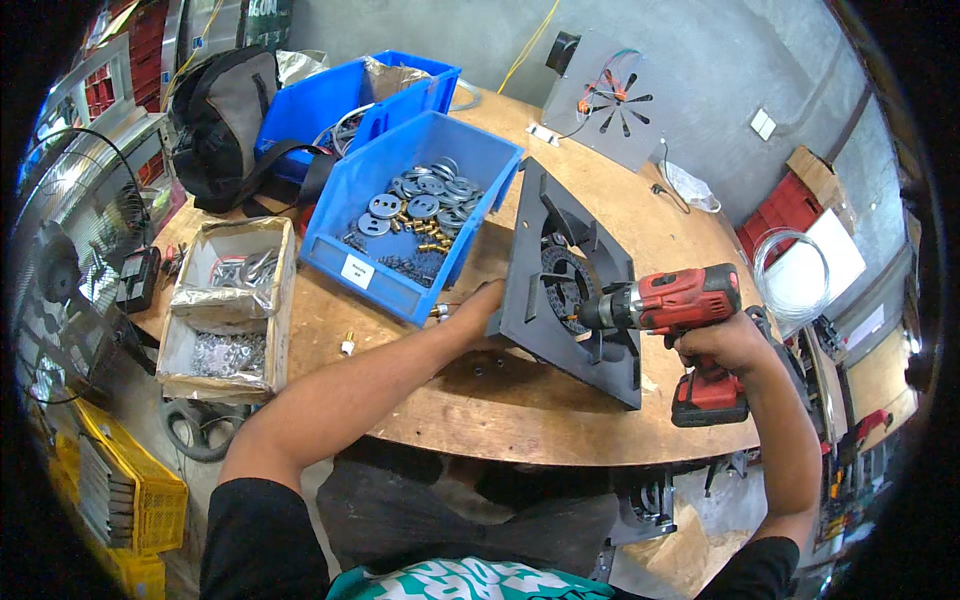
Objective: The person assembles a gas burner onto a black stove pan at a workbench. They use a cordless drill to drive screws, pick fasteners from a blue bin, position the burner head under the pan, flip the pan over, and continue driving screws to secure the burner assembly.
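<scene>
My right hand point(728, 345) is wrapped round the handle of a red and black cordless drill point(685, 300). The drill lies level, its chuck pointing left, and its bit reaches into a black square frame point(528, 290). Whether the tip touches a screw I cannot make out. The frame stands tilted on the table, with a round, slotted part point(568, 285) in its middle opening. My left hand point(483, 308) holds the frame's left edge, its fingers partly hidden behind it. Left of that hand, a small brass fitting point(347, 343) lies on the wood.
A blue bin point(335, 235) holds metal discs, brass fittings and small hardware. Behind it stands another blue bin point(300, 110) beside a black bag point(215, 130). A two-part box point(285, 330) of small parts sits left on the wooden table point(420, 415). A fan point(65, 260) stands farther left.
</scene>
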Motion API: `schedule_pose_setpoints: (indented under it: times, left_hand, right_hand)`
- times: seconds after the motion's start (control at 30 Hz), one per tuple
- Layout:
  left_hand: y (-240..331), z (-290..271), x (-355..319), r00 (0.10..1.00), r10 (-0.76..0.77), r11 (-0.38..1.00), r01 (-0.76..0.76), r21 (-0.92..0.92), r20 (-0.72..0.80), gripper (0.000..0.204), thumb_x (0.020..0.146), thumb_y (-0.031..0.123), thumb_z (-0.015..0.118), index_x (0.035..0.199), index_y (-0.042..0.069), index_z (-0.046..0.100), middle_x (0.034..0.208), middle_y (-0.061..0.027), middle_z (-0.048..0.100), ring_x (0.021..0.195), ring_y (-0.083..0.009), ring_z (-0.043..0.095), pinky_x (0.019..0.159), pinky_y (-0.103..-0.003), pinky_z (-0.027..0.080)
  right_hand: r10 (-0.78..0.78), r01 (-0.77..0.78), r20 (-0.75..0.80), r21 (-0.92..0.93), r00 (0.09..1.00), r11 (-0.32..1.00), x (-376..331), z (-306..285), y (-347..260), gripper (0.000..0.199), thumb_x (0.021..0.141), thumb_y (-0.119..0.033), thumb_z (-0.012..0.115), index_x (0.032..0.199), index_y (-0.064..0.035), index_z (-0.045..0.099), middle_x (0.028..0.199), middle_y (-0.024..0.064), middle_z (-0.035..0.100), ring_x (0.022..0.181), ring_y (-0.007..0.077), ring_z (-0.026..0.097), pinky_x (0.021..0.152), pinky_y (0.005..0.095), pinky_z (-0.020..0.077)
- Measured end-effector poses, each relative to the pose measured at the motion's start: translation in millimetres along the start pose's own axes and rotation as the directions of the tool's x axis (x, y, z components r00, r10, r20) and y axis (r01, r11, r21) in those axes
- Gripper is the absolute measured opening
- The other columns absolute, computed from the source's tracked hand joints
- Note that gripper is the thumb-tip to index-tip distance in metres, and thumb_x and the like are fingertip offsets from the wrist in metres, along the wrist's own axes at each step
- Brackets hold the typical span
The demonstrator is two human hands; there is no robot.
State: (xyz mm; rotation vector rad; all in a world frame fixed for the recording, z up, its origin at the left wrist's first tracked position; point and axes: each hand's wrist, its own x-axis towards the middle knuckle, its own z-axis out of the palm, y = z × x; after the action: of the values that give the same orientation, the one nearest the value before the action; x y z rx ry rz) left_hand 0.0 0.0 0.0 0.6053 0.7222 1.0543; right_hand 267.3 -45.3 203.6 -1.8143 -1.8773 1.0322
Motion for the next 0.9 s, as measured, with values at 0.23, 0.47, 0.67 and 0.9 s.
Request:
schedule_pose_setpoints:
  times: [0.23,0.47,0.67,0.9]
  left_hand:
    - [15.6,15.1,-26.2,1.0,0.016,0.994,-0.016,0.11,-0.002,0.033,0.092,0.031,0.047,0.113,0.008,0.059,0.104,-0.0091,0.063,0.092,-0.0219,0.061,0.079,-0.037,0.05]
    - [7.3,11.0,-12.0,0.997,0.024,0.998,-0.021,-0.054,0.067,0.034,0.093,0.029,0.046,0.113,0.005,0.058,0.105,-0.009,0.064,0.094,-0.0221,0.063,0.08,-0.038,0.052]
    - [-4.1,-2.1,4.8,0.98,0.077,0.983,-0.044,-0.178,0.182,0.028,0.094,0.02,0.05,0.113,0.001,0.058,0.106,-0.0096,0.064,0.093,-0.02,0.063,0.082,-0.034,0.052]
    - [-20.1,-24.5,22.8,0.777,0.442,0.788,-0.575,0.22,0.449,0.03,0.083,0.006,0.063,0.112,0.003,0.059,0.108,-0.0073,0.065,0.096,-0.0149,0.062,0.081,-0.031,0.051]
  right_hand:
    - [0.068,-0.069,-0.013,-0.097,0.998,0.993,-3.4,3.6,-15.6,0.019,0.067,-0.008,0.071,0.085,-0.0057,0.065,0.064,0.0016,0.06,0.052,0.0093,0.053,0.046,0.026,0.0414]
    - [0.057,-0.054,0.022,-0.097,0.998,0.994,-0.3,1.3,-17.9,0.018,0.067,-0.011,0.071,0.084,-0.0067,0.065,0.064,0.0012,0.06,0.051,0.0096,0.053,0.046,0.0259,0.0416]
    - [0.028,-0.026,0.024,-0.1,0.999,0.995,6.3,-2.5,-12.3,0.021,0.067,-0.009,0.07,0.087,-0.0062,0.067,0.066,0.0019,0.062,0.054,0.01,0.056,0.048,0.0263,0.0433]
    - [-0.01,0.012,0.012,-0.208,1.0,0.978,5.4,-7.8,-13.1,0.031,0.066,-0.011,0.077,0.096,-0.0083,0.068,0.079,0.0004,0.066,0.069,0.01,0.06,0.06,0.0278,0.0484]
